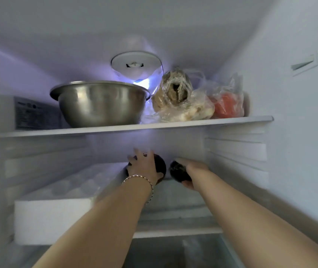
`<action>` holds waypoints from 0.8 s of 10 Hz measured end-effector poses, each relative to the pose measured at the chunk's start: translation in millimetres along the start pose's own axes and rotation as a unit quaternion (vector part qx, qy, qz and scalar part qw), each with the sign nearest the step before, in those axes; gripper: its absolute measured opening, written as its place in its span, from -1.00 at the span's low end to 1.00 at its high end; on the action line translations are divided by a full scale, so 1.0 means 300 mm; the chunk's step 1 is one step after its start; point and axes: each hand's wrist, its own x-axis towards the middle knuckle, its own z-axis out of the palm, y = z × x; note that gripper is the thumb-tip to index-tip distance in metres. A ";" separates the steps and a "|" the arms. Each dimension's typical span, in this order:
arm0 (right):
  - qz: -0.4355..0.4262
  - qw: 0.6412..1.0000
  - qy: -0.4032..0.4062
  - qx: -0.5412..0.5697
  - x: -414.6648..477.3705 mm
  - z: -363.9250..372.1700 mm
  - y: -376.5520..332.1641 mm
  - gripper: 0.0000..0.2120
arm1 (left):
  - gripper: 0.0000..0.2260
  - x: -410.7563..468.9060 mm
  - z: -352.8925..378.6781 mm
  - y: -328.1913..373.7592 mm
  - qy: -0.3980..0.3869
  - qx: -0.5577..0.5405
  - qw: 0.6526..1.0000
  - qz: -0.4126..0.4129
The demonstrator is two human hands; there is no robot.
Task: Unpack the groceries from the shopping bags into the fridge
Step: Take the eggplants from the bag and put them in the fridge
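Note:
Both my arms reach deep into the open fridge, onto its middle shelf (177, 233). My left hand (144, 167), with a bracelet on the wrist, lies with spread fingers over a dark round fruit (161, 165) at the back of the shelf. My right hand (192, 175) grips a second dark, rough-skinned fruit (179, 171) just to the right of the first. The two fruits sit close together, almost touching. No shopping bag is in view.
On the top shelf (135, 127) stand a steel bowl (100, 105) with a lid, a clear bag of pale food (177, 101) and a bag with something red (226, 105). A white egg tray (57, 207) fills the middle shelf's left side.

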 end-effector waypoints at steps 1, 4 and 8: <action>-0.046 0.996 0.040 -0.060 -0.057 -0.004 -0.011 -0.71 | -0.55 -0.074 -0.061 0.020 0.015 0.035 0.999 0.019; -0.203 0.927 0.108 -0.297 -0.508 -0.028 -0.004 -0.86 | -0.81 -0.496 -0.273 -0.011 0.047 -0.075 0.985 0.147; -0.192 0.841 -0.079 -0.500 -1.122 0.014 0.215 -0.77 | -0.69 -1.044 -0.338 -0.330 -0.239 0.022 0.969 0.062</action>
